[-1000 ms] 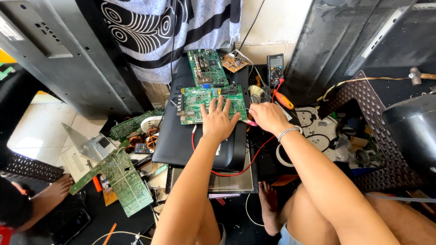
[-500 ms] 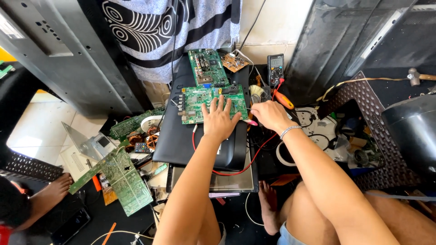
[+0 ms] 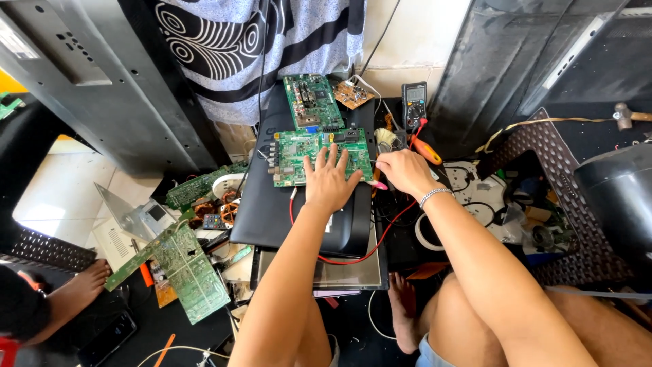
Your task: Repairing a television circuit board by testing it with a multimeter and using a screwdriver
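- Pinning the green circuit board [image 3: 319, 156] flat with my left hand [image 3: 331, 182], fingers spread wide across its lower edge; the board lies on a black panel [image 3: 272, 211] in front of me.
- My right hand [image 3: 405, 171] pinches a pink-tipped probe [image 3: 377, 183] at the board's right edge; I judge a light, steady touch keeps the tip from sliding across neighbouring contacts.
- The red lead [image 3: 370, 248] loops under my forearms, so I keep it slack.
- The multimeter [image 3: 414, 103] sits beyond the board, screen facing me.
- A second green board [image 3: 311, 102] lies just behind, and an orange-handled screwdriver [image 3: 426, 151] lies near my right hand.
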